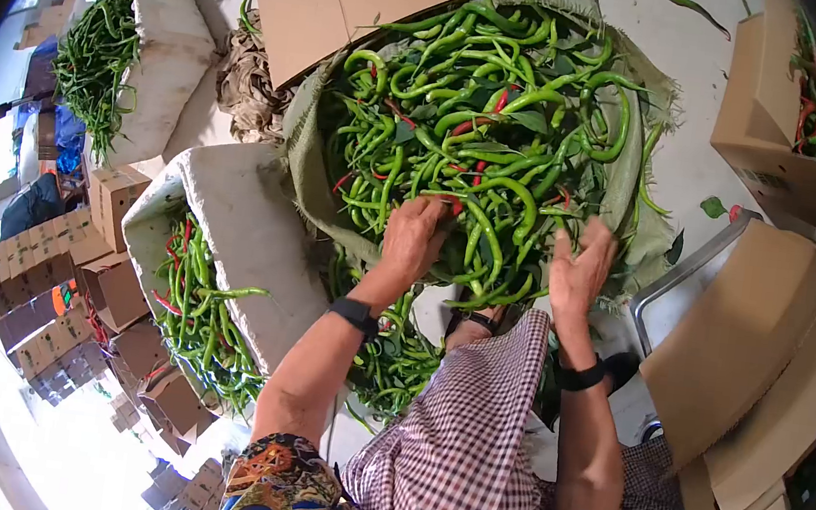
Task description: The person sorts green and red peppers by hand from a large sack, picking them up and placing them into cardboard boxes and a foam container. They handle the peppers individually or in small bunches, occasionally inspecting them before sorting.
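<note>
On the pale floor [632, 9] sits a sack [303, 132] of green peppers [516, 192]. A red pepper [452, 205] lies crosswise at the bunched fingertips of the left hand [412, 238], its grip unclear; the right hand [579, 270], fingers spread, is farther off, near right.

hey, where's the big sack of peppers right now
In the head view, the sack is at upper centre, right where your left hand and right hand are working, with flat cardboard at its upper left.
</note>
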A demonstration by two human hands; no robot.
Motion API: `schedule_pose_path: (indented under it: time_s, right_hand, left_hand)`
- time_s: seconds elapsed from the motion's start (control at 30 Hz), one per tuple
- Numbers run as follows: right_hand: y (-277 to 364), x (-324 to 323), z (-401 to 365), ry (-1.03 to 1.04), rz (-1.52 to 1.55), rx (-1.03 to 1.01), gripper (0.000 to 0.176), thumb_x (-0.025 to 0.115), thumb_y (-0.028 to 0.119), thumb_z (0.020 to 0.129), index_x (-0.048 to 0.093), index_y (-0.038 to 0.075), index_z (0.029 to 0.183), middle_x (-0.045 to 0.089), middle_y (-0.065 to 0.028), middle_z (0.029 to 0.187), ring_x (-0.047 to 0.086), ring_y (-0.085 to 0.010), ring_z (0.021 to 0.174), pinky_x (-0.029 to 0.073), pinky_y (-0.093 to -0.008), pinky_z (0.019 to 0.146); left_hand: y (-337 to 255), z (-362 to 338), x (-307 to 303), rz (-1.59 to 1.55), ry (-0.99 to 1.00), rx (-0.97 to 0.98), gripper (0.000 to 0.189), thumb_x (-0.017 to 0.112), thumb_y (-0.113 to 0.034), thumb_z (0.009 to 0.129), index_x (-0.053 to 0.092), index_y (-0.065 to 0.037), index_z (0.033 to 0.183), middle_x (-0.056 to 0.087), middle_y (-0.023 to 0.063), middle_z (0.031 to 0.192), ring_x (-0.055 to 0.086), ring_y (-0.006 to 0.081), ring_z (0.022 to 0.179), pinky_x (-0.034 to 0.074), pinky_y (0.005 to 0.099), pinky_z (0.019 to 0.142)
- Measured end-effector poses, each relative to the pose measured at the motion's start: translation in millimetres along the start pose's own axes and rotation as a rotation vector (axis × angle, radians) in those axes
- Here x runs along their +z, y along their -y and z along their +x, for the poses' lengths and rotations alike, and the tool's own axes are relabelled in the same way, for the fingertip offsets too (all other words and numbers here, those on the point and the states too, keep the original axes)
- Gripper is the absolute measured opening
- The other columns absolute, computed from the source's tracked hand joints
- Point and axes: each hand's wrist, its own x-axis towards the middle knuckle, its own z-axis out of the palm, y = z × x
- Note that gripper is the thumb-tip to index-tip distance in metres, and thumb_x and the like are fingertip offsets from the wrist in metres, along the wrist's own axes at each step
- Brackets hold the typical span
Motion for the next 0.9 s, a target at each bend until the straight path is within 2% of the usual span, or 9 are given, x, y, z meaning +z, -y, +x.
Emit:
schedule_pose_path:
  time_s: [0.03, 0.23, 0.3, 0.37, 0.47, 0.57, 0.7, 0.83, 0.9]
  right_hand:
    - [5, -2, 0, -0.228, -0.140, -0.247, 0.046, 0.069, 0.007, 0.079, 0.051, -0.001, 0.121, 0.050, -0.0219, 0.126, 0.048, -0.0359, 0.116, 0.038, -0.0432, 0.097]
    - [48, 21, 39, -0.039, -0.456, -0.729, 0.048, 0.071, 0.009, 0.075, 0.054, 0.003, 0.119, 0.048, -0.0154, 0.128, 0.041, -0.0340, 0.123, 0.033, -0.0483, 0.100]
    - [53, 30, 48, -0.005, -0.499, -0.776, 0.048, 0.070, 0.008, 0.073, 0.056, 0.005, 0.119, 0.049, -0.0159, 0.128, 0.039, -0.0331, 0.126, 0.030, -0.0506, 0.100]
    - [50, 37, 55, 0.046, -0.720, -0.855, 0.043, 0.067, 0.004, 0.072, 0.060, 0.005, 0.115, 0.052, -0.0170, 0.124, 0.038, -0.0354, 0.126, 0.029, -0.0509, 0.101]
    - [55, 22, 56, 0.080, -0.698, -0.834, 0.034, 0.064, 0.002, 0.070, 0.065, 0.006, 0.104, 0.057, -0.0140, 0.108, 0.042, -0.0361, 0.117, 0.031, -0.0491, 0.097]
    - [38, -1, 51, 0.119, -0.782, -0.792, 0.030, 0.064, 0.004, 0.070, 0.065, 0.008, 0.100, 0.059, -0.0095, 0.098, 0.046, -0.0329, 0.107, 0.032, -0.0476, 0.092]
    - [16, -20, 30, 0.105, -0.656, -0.719, 0.025, 0.062, 0.004, 0.072, 0.065, 0.007, 0.096, 0.060, -0.0089, 0.102, 0.049, -0.0302, 0.104, 0.033, -0.0467, 0.090]
    - [42, -35, 37, 0.125, -0.618, -0.675, 0.020, 0.062, 0.005, 0.077, 0.065, 0.005, 0.097, 0.061, -0.0116, 0.100, 0.053, -0.0326, 0.103, 0.039, -0.0444, 0.085]
    - [56, -30, 53, 0.156, -0.181, -0.537, 0.015, 0.060, 0.005, 0.082, 0.064, 0.003, 0.097, 0.062, -0.0155, 0.093, 0.059, -0.0356, 0.090, 0.045, -0.0438, 0.078]
  left_hand:
    - [-4, -2, -5, -0.002, 0.004, -0.003, 0.029, 0.071, -0.007, 0.069, 0.058, -0.007, 0.095, 0.057, 0.0115, 0.088, 0.056, 0.0340, 0.082, 0.043, 0.0436, 0.071]
    - [-44, 8, -37, -0.293, 0.263, 0.048, 0.021, 0.072, -0.008, 0.078, 0.058, -0.005, 0.094, 0.056, 0.0123, 0.087, 0.054, 0.0345, 0.077, 0.046, 0.0416, 0.069]
    - [-49, 39, -48, -0.519, -0.125, 0.270, 0.014, 0.068, -0.005, 0.084, 0.059, -0.002, 0.093, 0.060, 0.0080, 0.086, 0.058, 0.0216, 0.075, 0.048, 0.0325, 0.068]
    - [-57, 62, -68, -0.636, -0.172, -0.190, 0.012, 0.064, -0.004, 0.087, 0.061, 0.000, 0.098, 0.062, 0.0056, 0.081, 0.059, 0.0139, 0.072, 0.049, 0.0278, 0.066]
    - [-25, 118, -55, -0.219, -0.239, 0.002, 0.019, 0.062, -0.003, 0.088, 0.062, -0.001, 0.107, 0.068, 0.0097, 0.089, 0.061, 0.0107, 0.069, 0.049, 0.0251, 0.062]
    - [-10, 139, -23, 0.139, -0.059, 0.187, 0.027, 0.062, -0.002, 0.079, 0.064, -0.007, 0.106, 0.065, 0.0115, 0.095, 0.064, 0.0320, 0.079, 0.052, 0.0403, 0.069]
    - [-25, 133, -12, 0.126, 0.126, -0.007, 0.027, 0.064, -0.006, 0.074, 0.065, -0.013, 0.100, 0.059, 0.0119, 0.093, 0.062, 0.0379, 0.080, 0.049, 0.0492, 0.068]
    - [-56, 100, -56, -0.108, 0.302, 0.139, 0.028, 0.071, -0.004, 0.075, 0.066, -0.009, 0.102, 0.059, 0.0123, 0.090, 0.061, 0.0342, 0.080, 0.050, 0.0419, 0.068]
    - [-67, 83, -81, -0.144, 0.172, 0.145, 0.030, 0.072, -0.003, 0.073, 0.067, -0.008, 0.102, 0.060, 0.0116, 0.093, 0.061, 0.0322, 0.080, 0.050, 0.0409, 0.067]
